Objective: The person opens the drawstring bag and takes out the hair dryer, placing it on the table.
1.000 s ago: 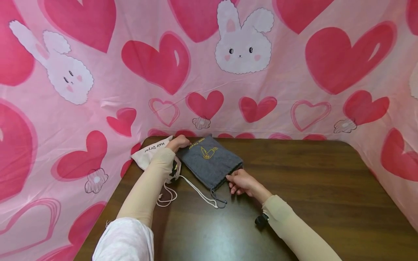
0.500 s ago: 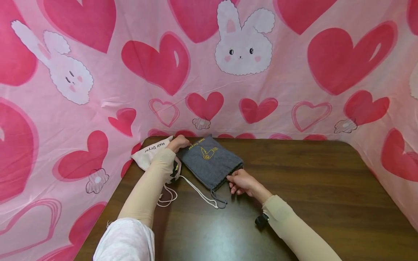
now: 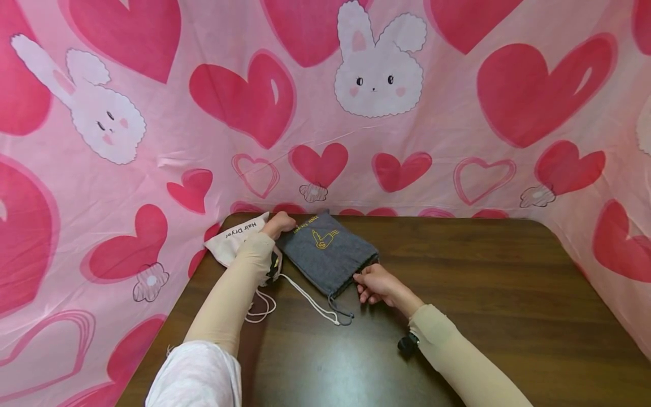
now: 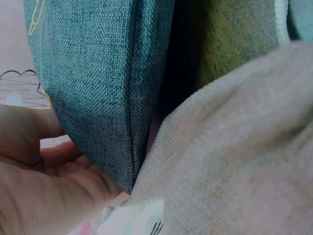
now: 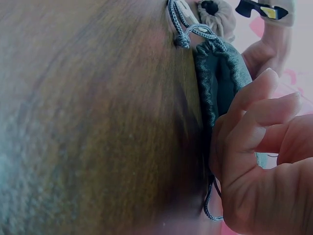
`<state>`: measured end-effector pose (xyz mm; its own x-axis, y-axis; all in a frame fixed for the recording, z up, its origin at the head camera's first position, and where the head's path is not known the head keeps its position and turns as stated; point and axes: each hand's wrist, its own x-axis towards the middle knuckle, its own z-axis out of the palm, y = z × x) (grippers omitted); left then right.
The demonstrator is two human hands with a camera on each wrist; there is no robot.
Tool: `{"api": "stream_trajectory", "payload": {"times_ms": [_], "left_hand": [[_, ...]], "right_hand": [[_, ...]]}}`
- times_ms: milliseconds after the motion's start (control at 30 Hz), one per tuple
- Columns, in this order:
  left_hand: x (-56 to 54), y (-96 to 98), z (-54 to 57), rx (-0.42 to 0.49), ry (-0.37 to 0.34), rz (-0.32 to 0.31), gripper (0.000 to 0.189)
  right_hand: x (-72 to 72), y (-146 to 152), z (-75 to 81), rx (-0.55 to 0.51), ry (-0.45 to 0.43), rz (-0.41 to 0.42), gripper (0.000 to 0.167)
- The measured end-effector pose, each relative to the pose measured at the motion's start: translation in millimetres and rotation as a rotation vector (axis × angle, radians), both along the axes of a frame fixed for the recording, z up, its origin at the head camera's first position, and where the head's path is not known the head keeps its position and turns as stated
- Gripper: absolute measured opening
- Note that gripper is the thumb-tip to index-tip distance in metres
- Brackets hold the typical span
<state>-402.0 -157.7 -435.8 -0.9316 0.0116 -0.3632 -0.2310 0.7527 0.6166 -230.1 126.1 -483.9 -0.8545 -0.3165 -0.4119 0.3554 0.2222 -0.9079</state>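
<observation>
A grey drawstring bag with yellow "Hair Dryer" lettering and a dryer drawing lies on the table, its gathered mouth toward the front right. At its far left corner, my left hand grips the cloth; in the left wrist view that hand has the corner between thumb and fingers. My right hand pinches the mouth's edge, and the right wrist view has the opening slightly parted beside the curled fingers. A white drawstring bag, also lettered "Hair Dryer", lies partly under my left forearm.
White cords trail from the white bag across the brown wooden table. The grey bag's cord lies by their ends. Pink cloth printed with hearts and rabbits hangs behind the table and along its sides.
</observation>
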Motion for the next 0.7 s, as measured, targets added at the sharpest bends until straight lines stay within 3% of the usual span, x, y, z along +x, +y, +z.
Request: {"api": "stream_trajectory", "payload": {"times_ms": [433, 700], "left_hand": [[3.6, 1.3, -0.5, -0.008, 0.035, 0.002, 0.020], [5.3, 0.6, 1.3, 0.007, 0.034, 0.011, 0.027]], "right_hand": [[3.7, 2.9, 0.3, 0.013, -0.005, -0.001, 0.030], [8.2, 7.3, -1.0, 0.021, -0.009, 0.003, 0.030]]}}
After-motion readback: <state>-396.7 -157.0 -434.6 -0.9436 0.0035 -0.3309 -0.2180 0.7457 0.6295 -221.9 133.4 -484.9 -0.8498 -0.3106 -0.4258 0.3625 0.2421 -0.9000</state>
